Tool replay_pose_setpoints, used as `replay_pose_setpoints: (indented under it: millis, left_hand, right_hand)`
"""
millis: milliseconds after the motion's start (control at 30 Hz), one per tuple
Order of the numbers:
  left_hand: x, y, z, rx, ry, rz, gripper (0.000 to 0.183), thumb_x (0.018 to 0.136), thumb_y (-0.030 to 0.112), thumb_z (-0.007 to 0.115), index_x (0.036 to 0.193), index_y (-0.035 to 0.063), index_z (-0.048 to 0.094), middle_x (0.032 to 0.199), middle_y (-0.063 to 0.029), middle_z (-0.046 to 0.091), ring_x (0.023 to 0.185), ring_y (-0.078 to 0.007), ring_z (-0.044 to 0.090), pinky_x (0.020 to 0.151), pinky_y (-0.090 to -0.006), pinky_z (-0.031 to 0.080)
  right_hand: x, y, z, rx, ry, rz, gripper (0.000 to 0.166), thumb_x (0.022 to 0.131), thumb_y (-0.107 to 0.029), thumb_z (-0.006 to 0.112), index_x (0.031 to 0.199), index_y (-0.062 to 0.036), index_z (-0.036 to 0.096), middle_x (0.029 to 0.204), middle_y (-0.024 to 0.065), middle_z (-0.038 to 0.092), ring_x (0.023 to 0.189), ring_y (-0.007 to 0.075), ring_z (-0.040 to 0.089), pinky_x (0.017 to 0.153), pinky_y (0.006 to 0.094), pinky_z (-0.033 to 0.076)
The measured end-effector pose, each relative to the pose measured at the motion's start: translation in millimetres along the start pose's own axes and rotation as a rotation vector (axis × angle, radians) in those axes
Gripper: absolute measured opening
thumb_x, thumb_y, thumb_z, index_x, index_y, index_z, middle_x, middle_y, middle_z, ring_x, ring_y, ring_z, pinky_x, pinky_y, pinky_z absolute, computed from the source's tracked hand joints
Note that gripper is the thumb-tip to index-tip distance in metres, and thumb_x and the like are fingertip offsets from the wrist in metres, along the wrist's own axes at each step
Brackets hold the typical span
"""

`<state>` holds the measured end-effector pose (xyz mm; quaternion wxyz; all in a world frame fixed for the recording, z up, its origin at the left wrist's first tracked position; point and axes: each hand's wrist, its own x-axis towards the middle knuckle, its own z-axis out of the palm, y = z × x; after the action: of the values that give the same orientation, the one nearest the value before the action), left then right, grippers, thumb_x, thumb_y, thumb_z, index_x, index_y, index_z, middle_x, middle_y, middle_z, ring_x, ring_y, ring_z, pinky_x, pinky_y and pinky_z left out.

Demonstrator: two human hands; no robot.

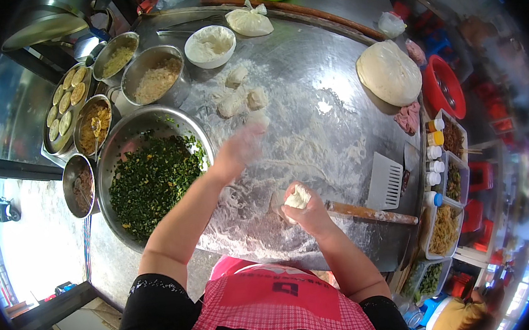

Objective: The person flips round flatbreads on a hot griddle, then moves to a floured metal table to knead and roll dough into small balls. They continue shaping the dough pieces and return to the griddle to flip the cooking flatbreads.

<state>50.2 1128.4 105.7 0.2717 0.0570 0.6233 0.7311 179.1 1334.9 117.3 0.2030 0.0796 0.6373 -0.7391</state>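
Note:
My right hand [307,210] grips a lump of dough [298,197] low over the floured steel table [292,162]. Beside that hand lies a wooden rolling pin [372,213], dusted with flour. Blurred, my left hand [239,150] is just below several floured dough pieces [232,103]; whether it holds or touches one cannot be told. A large steel bowl of chopped greens [157,179] stands beside my left forearm. Above the dough pieces is a white bowl of flour [210,46]. A big mound of dough [389,73] rests at the upper right.
At the left stand steel pots of fillings [155,78] and a pan of round flatbreads [65,106]. A slotted metal scraper [385,180], a pink cloth [407,118], a red basin [444,87], capped bottles [433,152] and food tubs [444,230] line the right side. A wooden pole [298,7] edges the far side.

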Motion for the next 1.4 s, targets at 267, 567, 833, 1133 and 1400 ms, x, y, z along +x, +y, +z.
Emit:
replay_pose_setpoints:
  millis: [267, 567, 833, 1133, 1400]
  left_hand:
    - [-40.2, -17.7, 78.4, 0.029, -0.359, 0.098, 0.085, 0.063, 0.013, 0.083, 0.137, 0.0044, 0.044, 0.127, -0.0089, 0.055, 0.110, -0.0164, 0.052, 0.096, -0.0329, 0.043]
    - [-55.5, -11.7, 100.3, 0.041, 0.083, 0.233, 0.040, 0.075, 0.009, 0.073, 0.114, 0.0074, 0.064, 0.120, -0.0101, 0.060, 0.119, -0.0232, 0.051, 0.100, -0.0400, 0.039]
    - [-44.1, 8.2, 102.7, -0.042, -0.069, 0.331, 0.070, 0.070, 0.014, 0.084, 0.130, 0.0010, 0.051, 0.122, -0.0130, 0.059, 0.124, -0.0261, 0.048, 0.100, -0.0398, 0.041]
    - [-34.1, -8.3, 95.4, 0.190, -0.161, 0.285, 0.046, 0.072, 0.007, 0.078, 0.114, 0.0027, 0.060, 0.102, -0.0045, 0.063, 0.093, -0.0151, 0.059, 0.088, -0.0309, 0.047]
    - [12.9, -40.4, 52.7, 0.562, 0.149, 0.300, 0.039, 0.075, 0.006, 0.074, 0.111, 0.0032, 0.058, 0.100, -0.0054, 0.060, 0.090, -0.0170, 0.058, 0.078, -0.0314, 0.048]
  right_hand:
    - [-0.7, -54.2, 9.9, -0.768, 0.026, -0.741, 0.061, 0.067, -0.034, 0.084, 0.109, -0.0067, 0.048, 0.102, 0.0138, 0.060, 0.089, 0.0338, 0.060, 0.077, 0.0382, 0.048]
    - [-4.1, -33.6, -44.0, -0.700, 0.051, -0.523, 0.092, 0.064, -0.021, 0.085, 0.141, -0.0054, 0.038, 0.143, 0.0209, 0.041, 0.132, 0.0342, 0.042, 0.108, 0.0407, 0.035]
    - [19.6, -11.2, -15.8, -0.318, -0.154, -0.613, 0.039, 0.070, -0.012, 0.078, 0.106, -0.0054, 0.063, 0.107, 0.0094, 0.065, 0.094, 0.0244, 0.065, 0.082, 0.0344, 0.050]
    - [11.3, -0.2, -21.9, 0.123, -0.197, 0.004, 0.044, 0.066, -0.002, 0.075, 0.109, -0.0050, 0.063, 0.100, 0.0039, 0.064, 0.090, 0.0165, 0.061, 0.078, 0.0329, 0.050]
    - [7.0, -2.8, -10.3, -0.591, -0.127, -0.070, 0.035, 0.065, -0.012, 0.073, 0.099, -0.0091, 0.062, 0.080, 0.0128, 0.065, 0.075, 0.0275, 0.065, 0.068, 0.0373, 0.050]
